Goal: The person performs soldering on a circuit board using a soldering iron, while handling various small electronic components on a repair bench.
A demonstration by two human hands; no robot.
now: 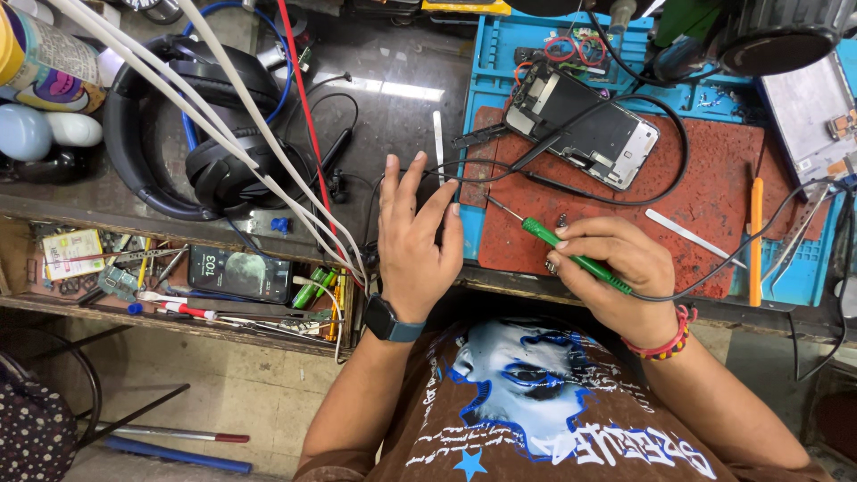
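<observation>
Head view: the right hand is closing its grip around a green screwdriver at centre frame. The left hand is resting open, holding nothing, on the table.

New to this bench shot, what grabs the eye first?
The opened phone, insides exposed, lies on the red mat at top centre. Below it the right hand grips a green screwdriver, tip toward the phone; the left hand hovers open at the mat's left edge. Black headphones under white cables fill the upper left.
</observation>
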